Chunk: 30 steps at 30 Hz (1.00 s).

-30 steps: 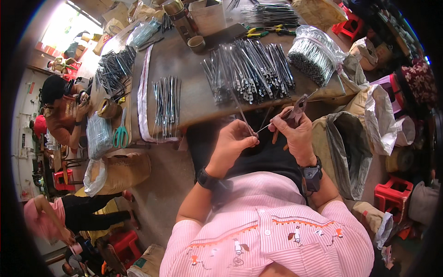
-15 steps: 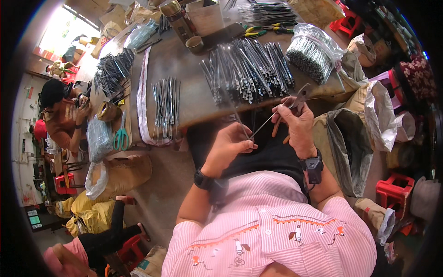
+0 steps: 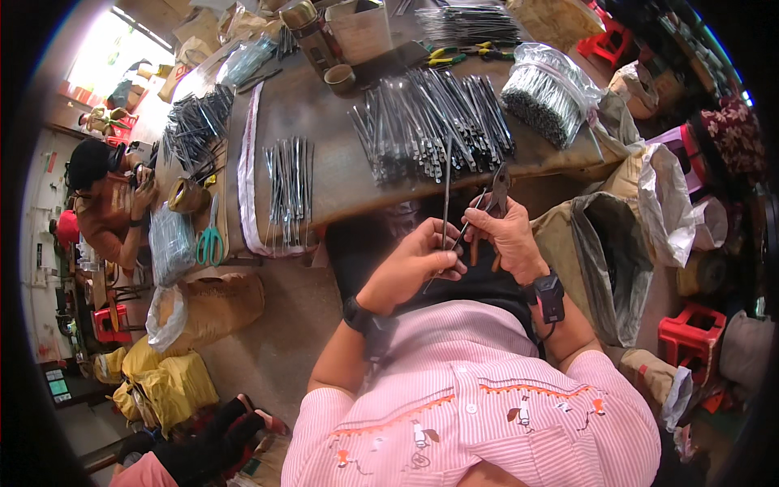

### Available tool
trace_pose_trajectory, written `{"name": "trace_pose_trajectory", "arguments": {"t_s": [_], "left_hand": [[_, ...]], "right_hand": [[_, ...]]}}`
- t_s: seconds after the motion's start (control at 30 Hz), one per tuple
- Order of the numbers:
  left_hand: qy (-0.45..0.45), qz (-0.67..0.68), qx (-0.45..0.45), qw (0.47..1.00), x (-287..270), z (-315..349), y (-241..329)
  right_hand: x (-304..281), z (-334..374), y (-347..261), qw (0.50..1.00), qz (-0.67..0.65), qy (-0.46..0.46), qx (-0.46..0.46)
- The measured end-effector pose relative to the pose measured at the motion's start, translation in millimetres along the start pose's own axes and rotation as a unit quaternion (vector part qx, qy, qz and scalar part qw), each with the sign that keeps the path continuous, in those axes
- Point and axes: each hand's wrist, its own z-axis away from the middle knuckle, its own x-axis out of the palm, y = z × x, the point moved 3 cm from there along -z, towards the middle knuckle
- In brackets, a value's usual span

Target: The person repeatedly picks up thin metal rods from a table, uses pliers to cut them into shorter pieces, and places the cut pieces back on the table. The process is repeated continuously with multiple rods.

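Over my lap at the table's near edge, my left hand (image 3: 422, 264) pinches a thin metal strip (image 3: 447, 183) that stands upright, its top overlapping the pile behind. My right hand (image 3: 510, 237) is wrapped round a pair of pliers (image 3: 497, 193) with orange-brown handles, jaws pointing up and away. Another thin dark strip slants between the two hands; which hand bears it I cannot tell. Just beyond lies a wide pile of metal strips (image 3: 389, 134) on the brown table (image 3: 337, 199). A smaller row of strips (image 3: 288, 183) lies to the left.
A plastic-wrapped bundle of strips (image 3: 545, 101) lies at the right, more pliers (image 3: 446, 58) further back. Teal scissors (image 3: 210, 243) rest at the left near a co-worker (image 3: 109, 203). An open sack (image 3: 613, 260) and red stool (image 3: 691, 333) stand to my right.
The pliers have come left and down, closer to my left hand. The strip in my left hand now stands more upright. At lower left, another person has shifted lower in view.
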Motion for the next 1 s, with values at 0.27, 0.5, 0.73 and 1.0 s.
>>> {"name": "trace_pose_trajectory", "arguments": {"t_s": [0.27,0.5,0.73,1.0], "left_hand": [[0.085,0.108,-0.073,0.988,-13.8,-15.2,-17.8],[0.097,0.084,-0.009,0.992,-21.9,-27.6,-26.6],[0.122,-0.052,0.068,0.989,-16.9,-25.8,-14.4],[0.161,-0.197,0.132,0.958,-8.3,-28.0,-3.0]], "right_hand": [[4.8,4.3,0.0,0.991,0.109,0.015,-0.082],[-15.8,3.9,7.7,0.985,-0.157,0.067,0.037],[-44.3,26.0,13.1,0.899,-0.382,-0.060,0.205],[-45.4,38.7,18.0,0.972,0.146,-0.115,0.146]]}}
